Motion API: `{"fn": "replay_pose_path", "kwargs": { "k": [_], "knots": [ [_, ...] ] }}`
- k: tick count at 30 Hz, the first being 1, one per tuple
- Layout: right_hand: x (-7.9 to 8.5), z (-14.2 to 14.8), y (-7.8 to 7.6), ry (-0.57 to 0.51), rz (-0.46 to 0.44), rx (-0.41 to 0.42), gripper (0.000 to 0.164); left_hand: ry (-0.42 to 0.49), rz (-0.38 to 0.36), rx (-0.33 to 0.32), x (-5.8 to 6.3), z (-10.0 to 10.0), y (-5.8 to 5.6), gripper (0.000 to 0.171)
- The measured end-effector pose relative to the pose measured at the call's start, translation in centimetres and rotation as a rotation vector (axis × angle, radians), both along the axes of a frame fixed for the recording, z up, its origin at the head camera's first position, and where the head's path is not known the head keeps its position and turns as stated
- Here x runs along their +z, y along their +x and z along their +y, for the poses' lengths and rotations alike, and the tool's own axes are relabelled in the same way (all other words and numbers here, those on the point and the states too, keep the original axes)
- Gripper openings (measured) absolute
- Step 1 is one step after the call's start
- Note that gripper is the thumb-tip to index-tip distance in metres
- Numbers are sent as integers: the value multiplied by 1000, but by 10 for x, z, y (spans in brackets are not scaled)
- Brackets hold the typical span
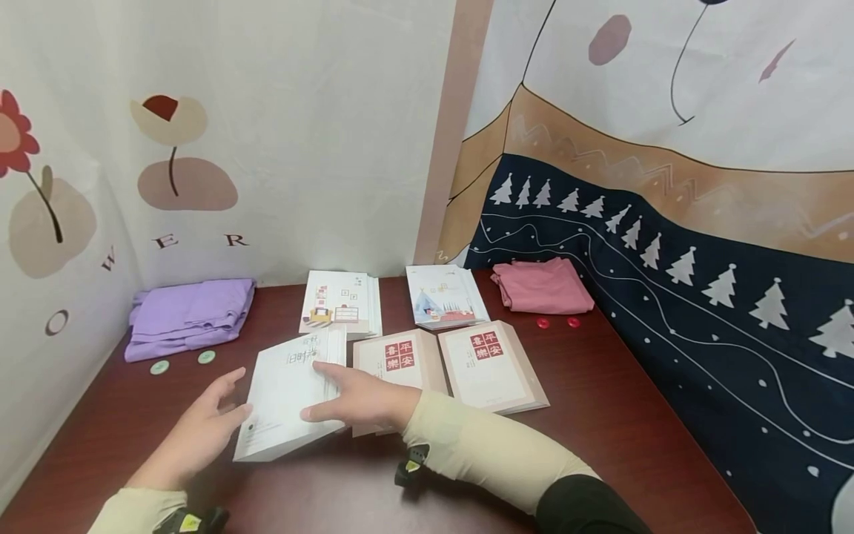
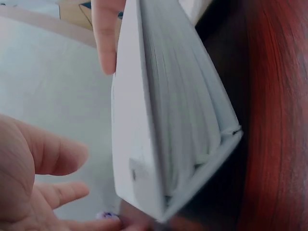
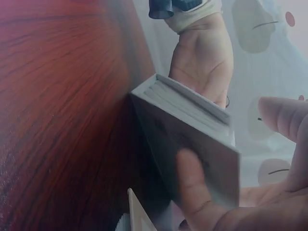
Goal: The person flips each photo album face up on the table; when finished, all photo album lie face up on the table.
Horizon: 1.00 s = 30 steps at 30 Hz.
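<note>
A thick white hardcover book (image 1: pixel 280 393) with dark lettering is tilted above the dark red table (image 1: pixel 320 497). My right hand (image 1: pixel 360 397) holds it at its right side. In the right wrist view one finger (image 3: pixel 190 168) presses the underside, while in the left wrist view a digit (image 2: pixel 106 43) lies against the upper cover. My left hand (image 1: pixel 203 426) is beside the book's left edge with its fingers spread. In the left wrist view its thumb appears apart from the cover; whether its lower fingers touch the book cannot be told.
Two cream books with red characters (image 1: pixel 400 356) (image 1: pixel 490 371) lie right of the hands. Behind stand illustrated white book stacks (image 1: pixel 333 289) (image 1: pixel 443 285). Folded purple cloth (image 1: pixel 190 315) with green discs (image 1: pixel 207 357) lies left; folded pink cloth (image 1: pixel 543 285) with red discs (image 1: pixel 543 323) lies right.
</note>
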State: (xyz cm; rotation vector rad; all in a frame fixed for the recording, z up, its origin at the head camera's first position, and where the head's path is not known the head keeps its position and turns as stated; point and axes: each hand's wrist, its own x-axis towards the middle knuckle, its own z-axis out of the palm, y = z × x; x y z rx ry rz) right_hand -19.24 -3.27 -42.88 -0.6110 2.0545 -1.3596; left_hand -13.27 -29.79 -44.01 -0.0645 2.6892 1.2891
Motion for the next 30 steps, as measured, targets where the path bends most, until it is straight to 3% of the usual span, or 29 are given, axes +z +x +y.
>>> {"fn": "replay_pose_path", "kwargs": {
  "k": [4, 14, 17, 21, 27, 30],
  "knots": [
    [-2, -6, 3, -26, -119, -28, 88, 28, -21, -5, -3, -2, 0, 70],
    [0, -13, 7, 158, 67, -114, 88, 14, 25, 17, 3, -1, 0, 67],
    [3, -12, 6, 130, 78, -157, 86, 3, 38, 19, 4, -2, 1, 67],
    [10, -5, 1, 4, 54, -190, 81, -46, 58, 9, 7, 3, 3, 68],
    [19, 23, -10, -78, 70, -156, 76, -127, 234, 16, 13, 27, 9, 65],
    [22, 38, -15, -61, 49, -162, 76, -99, 300, 5, 15, 43, 10, 63]
  ]
}}
